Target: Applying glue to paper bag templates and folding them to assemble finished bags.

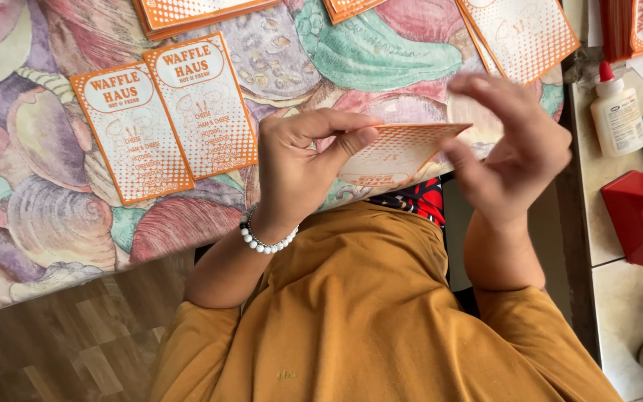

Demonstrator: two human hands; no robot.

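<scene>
orange card point(400, 152) | held above desk point(39, 186) edge, centre | left hand point(299, 167) fingers pinch its 9 o'clock end | right hand point(519, 149) loosely open at 3 o'clock, blurred | step: handling one card; next likely needs a firm two-handed grip

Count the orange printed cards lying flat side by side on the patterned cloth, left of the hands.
2: left card and right card, edges touching. Another is held by the left hand; stacks at the top edge may hide more.

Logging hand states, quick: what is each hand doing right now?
Left hand: closed, pinching the orange printed card by its edge.
Right hand: open and blurred, fingers at the card's far end; grip cannot be told.
</scene>
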